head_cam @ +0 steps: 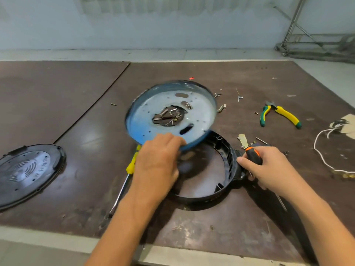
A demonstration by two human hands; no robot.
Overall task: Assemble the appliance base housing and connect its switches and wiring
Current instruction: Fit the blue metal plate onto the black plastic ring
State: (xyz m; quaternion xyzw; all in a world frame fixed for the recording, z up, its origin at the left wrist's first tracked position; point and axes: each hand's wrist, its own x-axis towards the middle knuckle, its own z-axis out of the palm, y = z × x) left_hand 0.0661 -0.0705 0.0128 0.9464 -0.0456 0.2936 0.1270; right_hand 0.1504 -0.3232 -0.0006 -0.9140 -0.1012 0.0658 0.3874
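Left hand [157, 158] grips round blue metal pan [199, 112] by its rim, above black plastic ring [201, 198]; right hand [272, 169] clasps orange-black screwdriver [253, 154]. Brown board worktop [211, 227], pale wall [153, 25].

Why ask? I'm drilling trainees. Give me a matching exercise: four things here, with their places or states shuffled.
Things:
1 pan
2 pliers
3 cover
4 orange screwdriver

Places or states:
a gripped in the right hand
b lying flat, far left
c tilted, held by the left hand
d lying at the right, beyond the hands

Pairs: 1-c, 2-d, 3-b, 4-a
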